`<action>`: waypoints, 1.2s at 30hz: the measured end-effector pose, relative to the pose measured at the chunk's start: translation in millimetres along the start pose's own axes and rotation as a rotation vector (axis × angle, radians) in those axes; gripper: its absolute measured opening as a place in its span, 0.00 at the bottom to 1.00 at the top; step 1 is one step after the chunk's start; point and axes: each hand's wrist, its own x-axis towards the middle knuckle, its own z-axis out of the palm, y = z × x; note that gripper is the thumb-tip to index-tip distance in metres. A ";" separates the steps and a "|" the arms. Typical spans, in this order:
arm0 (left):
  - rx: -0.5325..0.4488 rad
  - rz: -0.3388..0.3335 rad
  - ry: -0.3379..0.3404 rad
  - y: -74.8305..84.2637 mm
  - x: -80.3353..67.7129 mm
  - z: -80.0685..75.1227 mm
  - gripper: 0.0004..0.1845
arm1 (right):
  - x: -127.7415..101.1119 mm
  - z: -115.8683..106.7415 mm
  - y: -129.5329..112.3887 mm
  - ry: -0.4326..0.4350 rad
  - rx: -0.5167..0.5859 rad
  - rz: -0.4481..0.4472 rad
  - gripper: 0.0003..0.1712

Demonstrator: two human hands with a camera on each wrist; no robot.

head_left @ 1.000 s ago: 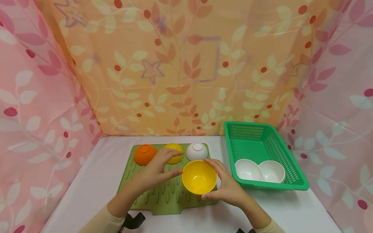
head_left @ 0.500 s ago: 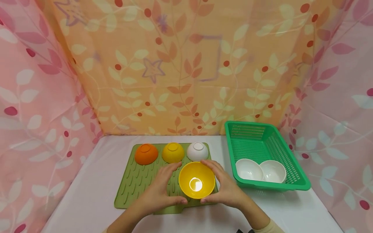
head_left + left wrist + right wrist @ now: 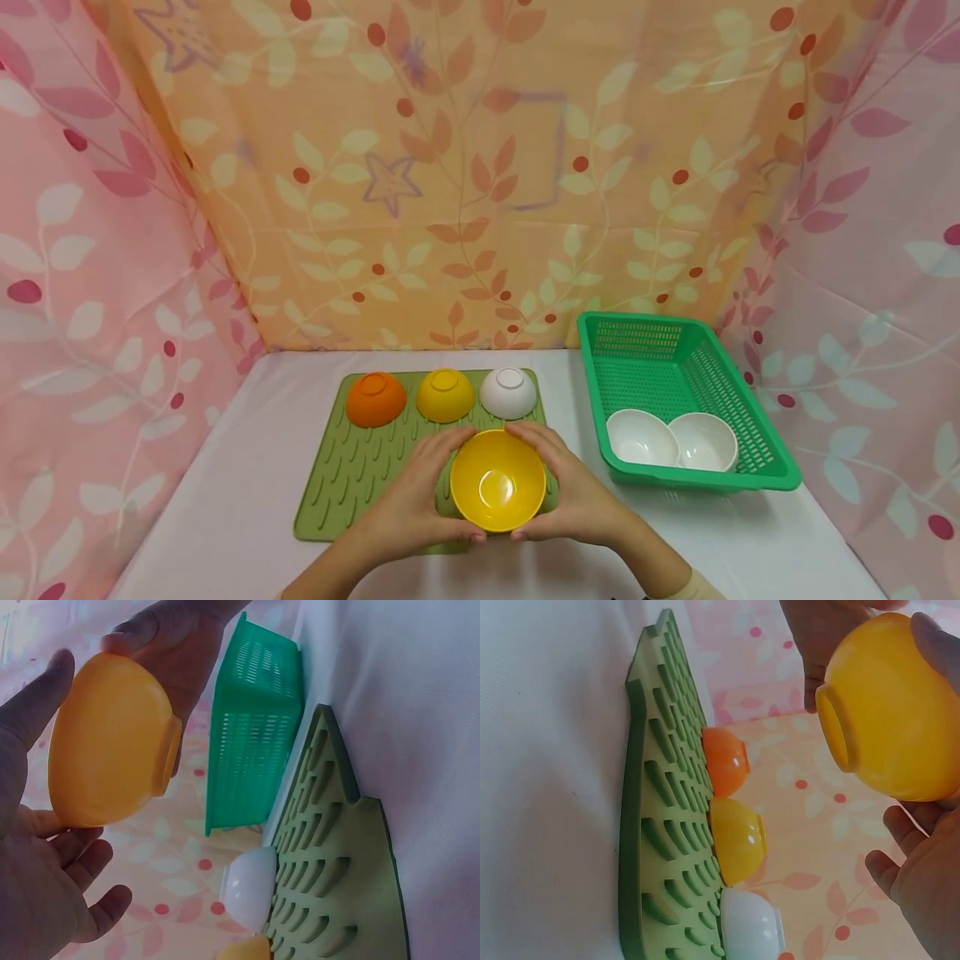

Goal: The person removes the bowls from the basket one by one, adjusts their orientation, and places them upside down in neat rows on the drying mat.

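Observation:
A yellow bowl (image 3: 498, 482) is held above the front of the green drying mat (image 3: 341, 475), its opening facing the head camera. My left hand (image 3: 415, 502) grips its left side, fingers at the far rim and thumb at the near rim. On the opposite side my right hand (image 3: 576, 500) grips it the same way. Seen from the left wrist, the bowl's outer wall (image 3: 112, 742) and foot ring hang clear of the mat. Upside down along the mat's back edge are an orange bowl (image 3: 376, 402), another yellow bowl (image 3: 446, 397) and a white bowl (image 3: 508, 394).
To the right of the mat stands a green plastic basket (image 3: 592, 392). Inside its near end, two white bowls (image 3: 641, 439) lean side by side with openings up. White cloth covers the table (image 3: 247, 467). Patterned curtains (image 3: 480, 167) enclose the back and both sides.
My left hand has come down from over the mat onto the yellow bowl's left side. Held by my right hand, the bowl has shifted slightly left and nearer to me.

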 end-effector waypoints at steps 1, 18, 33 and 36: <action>0.005 0.004 0.000 -0.2 0.0 0.1 0.61 | -0.1 0.1 0.2 0.000 -0.001 -0.003 0.65; 0.002 -0.019 -0.021 -5.3 1.7 1.8 0.63 | 0.6 3.4 3.3 -0.007 0.011 -0.041 0.64; -0.108 -0.084 0.002 -6.2 4.3 1.5 0.61 | 1.7 6.0 3.8 -0.008 0.019 -0.020 0.65; -0.144 -0.096 0.003 -8.1 4.7 0.7 0.59 | 2.0 6.4 3.4 -0.004 0.019 -0.014 0.65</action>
